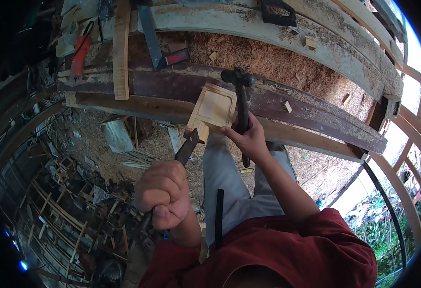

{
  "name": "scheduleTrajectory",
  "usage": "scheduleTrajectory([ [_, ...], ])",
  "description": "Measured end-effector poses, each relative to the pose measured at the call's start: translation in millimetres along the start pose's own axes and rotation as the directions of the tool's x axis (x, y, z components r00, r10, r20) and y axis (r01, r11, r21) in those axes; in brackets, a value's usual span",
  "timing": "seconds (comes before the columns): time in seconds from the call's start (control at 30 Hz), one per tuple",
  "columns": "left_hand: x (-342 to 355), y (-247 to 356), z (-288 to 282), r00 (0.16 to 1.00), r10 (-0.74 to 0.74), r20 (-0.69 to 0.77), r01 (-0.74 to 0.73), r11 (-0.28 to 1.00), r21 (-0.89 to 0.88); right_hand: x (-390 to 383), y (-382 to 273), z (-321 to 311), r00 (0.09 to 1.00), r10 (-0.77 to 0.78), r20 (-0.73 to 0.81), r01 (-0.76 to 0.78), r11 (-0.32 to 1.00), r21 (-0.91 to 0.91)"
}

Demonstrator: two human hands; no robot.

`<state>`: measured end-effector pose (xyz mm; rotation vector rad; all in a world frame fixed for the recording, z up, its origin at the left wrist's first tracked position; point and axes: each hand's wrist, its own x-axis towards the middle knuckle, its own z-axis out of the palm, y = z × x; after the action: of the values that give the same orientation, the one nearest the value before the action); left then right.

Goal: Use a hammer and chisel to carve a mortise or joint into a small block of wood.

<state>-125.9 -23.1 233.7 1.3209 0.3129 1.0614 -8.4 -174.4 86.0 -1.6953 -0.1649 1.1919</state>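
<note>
My left hand (162,194) is a fist wrapped round a chisel (187,149). Its dark flat blade points up and away, with the tip at the near corner of a small pale wooden board (215,108). A framed, sunken panel is cut into that board, which lies across the edge of a brown beam (306,108). In my right hand (250,140) is a hammer (242,103), gripped by its dark handle with the metal head up over the board's right side. The right thumb reaches to the board's near edge and seems to touch it.
A try square (150,38), a loose wooden strip (121,53) and an orange tool (80,55) lie at the far left. A black saw handle (278,12) rests on the far plank (210,18). Shavings fill the gap between the beams; wood scraps (61,201) cover the floor at left.
</note>
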Motion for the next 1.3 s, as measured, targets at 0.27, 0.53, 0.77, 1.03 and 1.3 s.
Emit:
scheduleTrajectory([
  [0.27,-7,8,-17,1.0,-0.025,-0.001,0.025,0.999,0.023,12,25,6,0.997,0.053,-0.059,-0.057,0.996,-0.069],
  [0.53,-57,-41,-47,0.918,-0.295,-0.266,0.364,0.892,0.268,28,6,6,0.993,0.031,-0.118,-0.073,0.926,-0.37],
  [0.77,-58,-79,-53,0.756,-0.403,-0.517,0.651,0.545,0.528,40,9,-2,0.983,-0.075,-0.166,0.007,0.927,-0.376],
  [1.03,-96,-138,-87,0.562,-0.785,-0.261,0.496,0.068,0.866,51,15,-6,0.985,-0.09,-0.144,0.029,0.924,-0.382],
  [1.3,-97,-136,-70,0.501,-0.84,-0.207,0.819,0.384,0.426,56,-9,-9,0.988,-0.085,-0.126,0.019,0.891,-0.454],
])
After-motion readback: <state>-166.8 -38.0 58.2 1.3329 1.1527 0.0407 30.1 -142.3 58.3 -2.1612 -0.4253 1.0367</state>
